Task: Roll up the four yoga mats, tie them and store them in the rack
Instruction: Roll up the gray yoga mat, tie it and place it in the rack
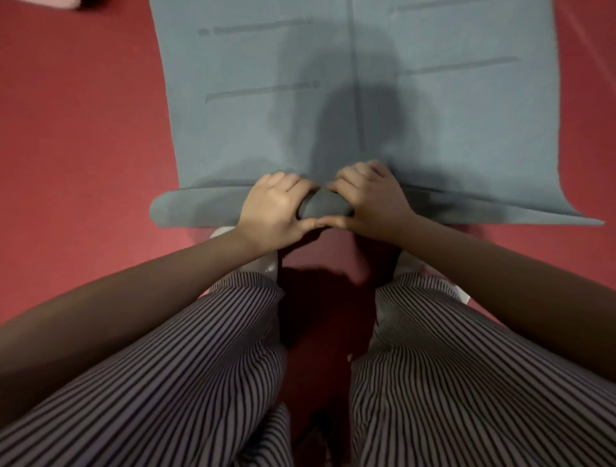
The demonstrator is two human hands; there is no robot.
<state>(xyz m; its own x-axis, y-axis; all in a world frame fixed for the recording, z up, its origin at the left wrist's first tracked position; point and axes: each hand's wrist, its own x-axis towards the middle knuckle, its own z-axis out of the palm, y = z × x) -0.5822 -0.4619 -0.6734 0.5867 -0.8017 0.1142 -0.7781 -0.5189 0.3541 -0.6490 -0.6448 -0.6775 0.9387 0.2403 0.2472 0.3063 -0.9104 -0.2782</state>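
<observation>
A grey-blue yoga mat (266, 100) lies spread on the red floor (83, 133) and stretches away from the person toward the top of the view. Its near end is turned over into a low roll (186, 208) that runs across the mat's width. The roll is fuller on the left side, while on the right the edge lies flatter and trails out to a thin point. Dark printed lines mark the mat's surface, one long line down the middle and shorter ones to each side.

Both hands sit at the middle of the roll, close together, with the thumb tips meeting on its near side. The left hand (276, 210) has its grip closed around the roll, fingers curled over the far side and thumb along the near side. The right hand (373, 200) holds it the same way, fingers bent over the top. A short, darker stretch of the roll shows between the hands.

The person crouches over the mat's end in striped trousers (200, 366), with pale shoes (263, 263) just behind the roll. A pink thing (66, 2) sits at the top left corner, too cut off to identify.
</observation>
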